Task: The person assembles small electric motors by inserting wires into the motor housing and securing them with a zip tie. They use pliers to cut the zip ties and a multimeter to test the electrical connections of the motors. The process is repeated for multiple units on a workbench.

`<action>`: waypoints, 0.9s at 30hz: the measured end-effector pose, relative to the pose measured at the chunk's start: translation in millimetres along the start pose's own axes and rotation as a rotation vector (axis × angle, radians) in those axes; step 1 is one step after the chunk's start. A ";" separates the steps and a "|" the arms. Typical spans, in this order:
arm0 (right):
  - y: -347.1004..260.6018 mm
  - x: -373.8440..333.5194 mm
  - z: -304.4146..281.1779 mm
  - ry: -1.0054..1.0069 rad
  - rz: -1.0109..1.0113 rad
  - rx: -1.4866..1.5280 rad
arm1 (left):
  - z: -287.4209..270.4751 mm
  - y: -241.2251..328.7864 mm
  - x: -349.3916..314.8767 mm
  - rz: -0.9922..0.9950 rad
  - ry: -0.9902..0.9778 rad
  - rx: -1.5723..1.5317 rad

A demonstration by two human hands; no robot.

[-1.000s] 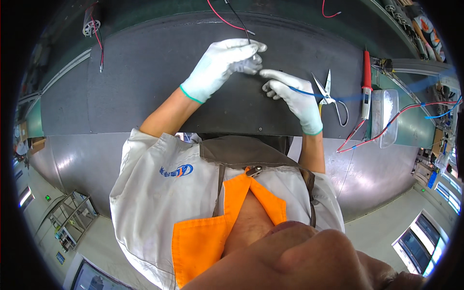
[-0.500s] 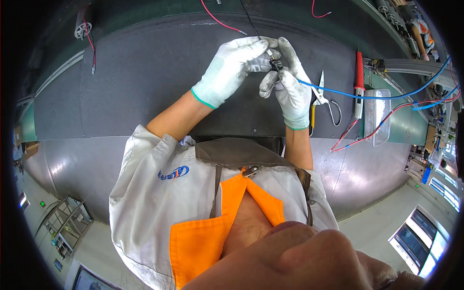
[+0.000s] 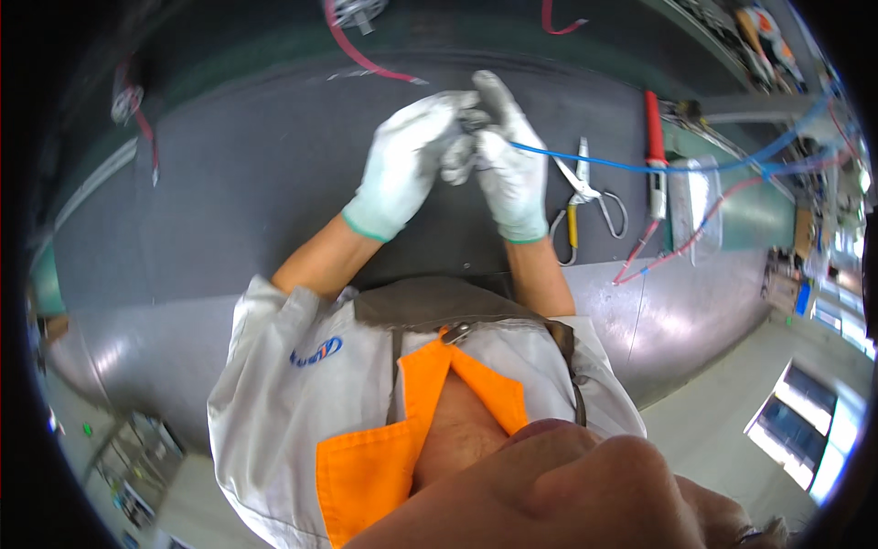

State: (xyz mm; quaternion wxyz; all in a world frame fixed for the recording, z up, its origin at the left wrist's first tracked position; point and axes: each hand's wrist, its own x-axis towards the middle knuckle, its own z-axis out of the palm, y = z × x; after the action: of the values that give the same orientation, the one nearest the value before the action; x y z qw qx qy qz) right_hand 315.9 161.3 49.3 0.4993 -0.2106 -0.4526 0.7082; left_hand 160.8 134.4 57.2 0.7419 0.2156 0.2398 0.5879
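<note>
Both my hands wear white gloves with grey, smudged fingertips, and they meet over the dark work surface (image 3: pixel 256 192). My left hand (image 3: pixel 402 156) has its fingers bent and pinched together, touching the fingers of my right hand (image 3: pixel 510 174). The right thumb and fingers are curled inward, with one finger pointing up. What lies between the fingertips is hidden and blurred. A blue cord (image 3: pixel 622 166) comes in from the right and reaches my right hand, where its end is out of sight. Scissors (image 3: pixel 582 192) with a yellow handle part lie just right of that hand.
A tool with a red handle (image 3: pixel 654 128) and a red cord lies beyond the scissors, beside a clear plastic box (image 3: pixel 697 206). Red wires (image 3: pixel 361 57) hang over the far edge. A cylindrical metal part (image 3: pixel 126 103) with a red lead sits far left.
Both hands have shifted left in the picture, along with most of the scene. The black wire and small dark piece seen between my fingers before are now hidden.
</note>
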 end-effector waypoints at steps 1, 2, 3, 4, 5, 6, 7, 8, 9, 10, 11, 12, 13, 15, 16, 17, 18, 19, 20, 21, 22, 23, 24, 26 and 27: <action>0.7 0.8 3.8 0.065 0.000 0.008 | -0.9 -1.8 1.3 0.003 0.016 -0.019; -0.8 3.2 1.3 0.056 0.025 0.005 | -3.5 -1.9 4.4 0.003 0.035 -0.036; -1.5 4.4 -1.0 0.056 0.086 -0.027 | -7.8 -3.1 7.8 0.014 0.014 -0.044; -5.2 4.6 -5.2 0.058 0.148 -0.057 | -8.6 -5.5 12.4 0.023 -0.006 -0.053; -9.7 2.4 -10.3 0.031 0.206 -0.071 | -2.7 -2.6 12.9 0.004 0.086 -0.004; -24.2 -1.5 -6.3 -0.005 0.245 -0.222 | -16.5 0.5 11.4 -0.024 -0.016 0.010; -29.7 -4.4 -24.6 -0.045 0.122 -0.470 | -23.3 -4.0 12.1 0.052 0.059 0.023; -40.3 -13.2 -48.1 -0.069 0.014 -0.728 | -22.3 -9.1 11.4 0.112 0.132 0.023; -66.6 -18.0 -59.7 0.089 0.051 -0.958 | -36.2 -5.9 13.3 0.113 0.125 0.016; -74.3 -19.8 -104.9 0.157 -0.246 -1.387 | -51.2 -4.0 15.5 0.112 0.118 -0.017; -90.9 -30.6 -135.7 0.343 -0.353 -1.886 | -55.8 1.8 15.7 0.115 0.100 -0.027; -106.4 -47.1 -163.1 0.551 -0.295 -2.090 | -56.7 5.9 16.0 0.119 0.078 -0.041; -117.6 -59.0 -187.3 0.705 -0.064 -2.171 | -56.3 7.8 17.3 0.119 0.071 -0.115; -131.4 -86.4 -242.4 0.807 0.193 -2.134 | -44.1 9.5 16.5 0.095 0.035 -0.097; -132.1 -89.1 -265.6 0.748 0.189 -2.036 | -38.2 11.6 16.9 0.097 0.016 -0.086; -128.5 -85.7 -263.1 0.742 0.075 -2.026 | -37.6 13.6 16.9 0.102 0.011 -0.075; -127.0 -76.1 -240.0 0.816 0.140 -1.745 | -38.3 15.5 13.6 0.103 0.016 -0.063; -125.1 -70.5 -235.9 0.759 0.024 -1.694 | -38.3 17.0 11.4 0.105 0.022 -0.051; -123.1 -67.0 -229.8 0.700 -0.082 -1.639 | -37.1 18.2 8.6 0.122 0.018 -0.030; -124.0 -56.9 -208.8 0.710 -0.001 -1.387 | -35.5 20.4 6.0 0.146 0.027 0.001; -126.1 -45.6 -184.3 0.707 0.099 -1.131 | -34.7 21.2 1.5 0.165 0.047 0.037; -123.3 -35.1 -170.7 0.612 0.046 -0.937 | -35.9 20.0 -1.8 0.187 0.037 0.041; -124.3 -20.7 -150.1 0.507 0.119 -0.899 | -41.9 17.9 -3.6 0.215 0.007 0.029; -118.2 7.4 -125.5 0.293 0.171 -0.818 | -33.8 25.0 -8.9 0.163 0.071 0.008; -110.9 28.6 -109.8 0.234 0.210 -0.902 | -34.6 25.6 -9.9 0.170 0.059 -0.006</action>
State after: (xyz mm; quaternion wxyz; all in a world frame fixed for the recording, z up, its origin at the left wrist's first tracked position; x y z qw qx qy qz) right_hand 443.8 244.3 93.0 0.3314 -0.5292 -0.6320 0.4590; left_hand 118.1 131.5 46.2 0.6826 0.2156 0.2406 0.6555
